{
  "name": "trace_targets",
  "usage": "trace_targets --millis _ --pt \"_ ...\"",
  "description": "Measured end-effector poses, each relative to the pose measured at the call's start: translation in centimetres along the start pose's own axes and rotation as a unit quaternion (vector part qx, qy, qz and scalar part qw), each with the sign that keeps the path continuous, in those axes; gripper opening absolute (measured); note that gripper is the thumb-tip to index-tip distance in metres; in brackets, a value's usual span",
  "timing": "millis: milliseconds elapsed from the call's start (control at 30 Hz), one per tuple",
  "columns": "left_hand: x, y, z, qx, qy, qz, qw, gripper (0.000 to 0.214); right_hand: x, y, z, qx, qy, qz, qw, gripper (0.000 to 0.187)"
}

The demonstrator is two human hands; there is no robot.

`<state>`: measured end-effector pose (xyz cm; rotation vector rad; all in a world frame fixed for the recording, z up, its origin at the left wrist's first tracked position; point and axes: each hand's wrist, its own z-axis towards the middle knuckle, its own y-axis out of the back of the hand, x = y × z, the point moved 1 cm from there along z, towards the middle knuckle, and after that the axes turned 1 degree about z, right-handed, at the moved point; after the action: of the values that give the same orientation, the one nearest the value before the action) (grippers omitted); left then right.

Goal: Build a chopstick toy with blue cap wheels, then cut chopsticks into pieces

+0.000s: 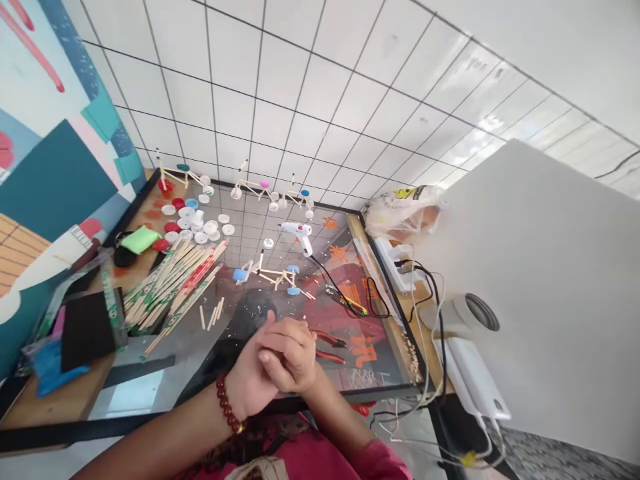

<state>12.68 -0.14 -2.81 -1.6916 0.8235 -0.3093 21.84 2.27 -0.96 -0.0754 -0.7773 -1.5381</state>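
Note:
My left hand (250, 377), with a dark red bead bracelet at its wrist, is pressed against my right hand (298, 357). The two are clasped in front of my body above the near part of the glass-topped table (300, 313). Fingers of both are curled, and no object shows in them. Red-handled pliers (330, 357) lie just right of the hands, partly hidden by them. Beyond sits a small stick-built car (275, 275) with blue bottle-cap wheels. A white glue gun (300, 235) stands behind it, its black cord running right.
Wooden chopsticks (175, 287), some in wrappers, lie at left beside white, red and blue bottle caps (193, 223). Several stick models, one with a pink cap (265, 185), line the back edge. A yellow cutter (353, 304), cables and a power strip (397, 267) are at right.

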Motion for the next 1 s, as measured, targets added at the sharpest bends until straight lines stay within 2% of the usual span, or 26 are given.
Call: trace_targets --millis 67,133,200,233,267,300,333,400,467,500,600,667,700,733,900,1000 --pt "-1.5 -0.2 -1.1 -0.030 -0.001 -0.027 0.999 0.047 -0.5 -0.7 -0.7 0.038 0.012 -0.027 0.999 0.030" --pt "-2.9 -0.1 -3.1 -0.054 -0.036 -0.013 0.998 0.051 -0.8 -0.7 -2.0 0.066 0.019 -0.060 0.996 0.038" --pt "-4.2 0.4 -5.9 -0.078 -0.107 0.069 0.989 0.055 -0.9 -0.4 -3.2 0.069 0.003 -0.084 0.994 0.039" --pt "-4.7 0.9 -7.5 -0.101 -0.149 0.137 0.974 0.056 -0.9 -0.1 -3.7 0.067 -0.010 -0.095 0.993 0.038" --pt "-5.2 1.5 -9.3 -0.137 -0.195 0.226 0.945 0.054 -0.8 0.1 -4.2 0.064 -0.025 -0.101 0.993 0.036" --pt "-5.6 2.2 -11.0 -0.189 -0.234 0.331 0.895 0.050 -0.8 0.4 -4.4 0.061 -0.038 -0.107 0.992 0.033" --pt "-6.1 2.9 -12.8 -0.242 -0.262 0.427 0.831 0.046 -0.8 0.5 -4.6 0.059 -0.047 -0.111 0.991 0.030" --pt "-7.3 4.1 -16.1 -0.365 -0.336 0.554 0.669 0.041 -0.9 0.7 -4.6 0.059 -0.048 -0.111 0.991 0.025" --pt "-8.5 4.9 -18.7 -0.465 -0.360 0.629 0.508 0.034 -1.1 0.5 -4.5 0.061 -0.033 -0.102 0.992 0.023" --pt "-9.1 5.1 -19.7 -0.498 -0.360 0.654 0.441 0.032 -1.1 0.4 -4.4 0.066 -0.023 -0.096 0.993 0.022" --pt "-10.9 5.4 -21.2 -0.535 -0.341 0.722 0.277 0.029 -1.1 -0.4 -4.4 0.090 0.004 -0.078 0.993 0.015" --pt "-12.0 5.7 -21.5 -0.560 -0.289 0.751 0.199 0.031 -1.0 -0.9 -4.6 0.112 0.013 -0.068 0.991 0.012" --pt "-12.6 5.8 -21.5 -0.579 -0.253 0.755 0.178 0.033 -1.0 -1.1 -4.7 0.122 0.014 -0.064 0.990 0.010" --pt "-13.2 6.0 -21.4 -0.599 -0.216 0.752 0.170 0.035 -0.9 -1.2 -4.8 0.131 0.013 -0.059 0.990 0.010" --pt "-16.1 6.4 -20.8 -0.651 -0.106 0.722 0.210 0.049 -0.9 -1.3 -5.1 0.144 0.004 -0.048 0.988 0.010" --pt "-17.7 6.0 -20.5 -0.655 -0.058 0.724 0.210 0.048 -0.9 -1.2 -5.1 0.145 0.005 -0.046 0.988 0.012"
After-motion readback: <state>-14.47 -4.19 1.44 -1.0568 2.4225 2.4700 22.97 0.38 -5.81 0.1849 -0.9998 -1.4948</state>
